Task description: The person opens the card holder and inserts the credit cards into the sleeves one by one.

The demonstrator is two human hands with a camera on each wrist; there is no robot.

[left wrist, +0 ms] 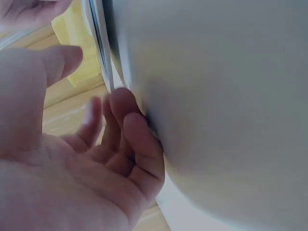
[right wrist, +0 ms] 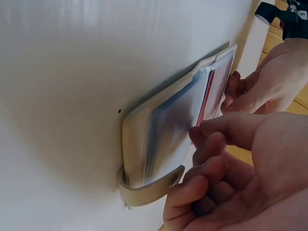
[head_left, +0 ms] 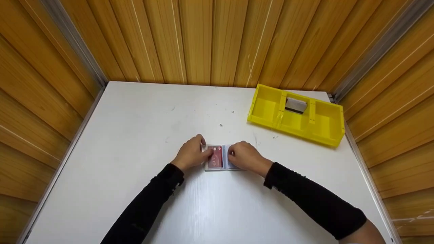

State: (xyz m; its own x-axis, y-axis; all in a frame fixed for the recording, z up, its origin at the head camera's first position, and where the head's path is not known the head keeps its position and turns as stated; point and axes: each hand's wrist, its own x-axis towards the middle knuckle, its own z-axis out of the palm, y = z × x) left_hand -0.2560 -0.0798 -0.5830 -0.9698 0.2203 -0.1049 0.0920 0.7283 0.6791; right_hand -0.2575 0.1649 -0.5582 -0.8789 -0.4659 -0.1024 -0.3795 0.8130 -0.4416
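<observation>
On the white worktop (head_left: 135, 128), a card holder (head_left: 224, 158) lies between the left hand (head_left: 192, 152), gripping its edge, and right hand (head_left: 247, 156), pinching its sleeves (right wrist: 177, 118).

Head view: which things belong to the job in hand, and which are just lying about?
In the job:
card holder, open
red card in its left half
left hand at the holder's left edge
right hand over its right half

Apparently just lying about:
yellow tray, far right
pale item in its middle compartment, not identifiable
</observation>
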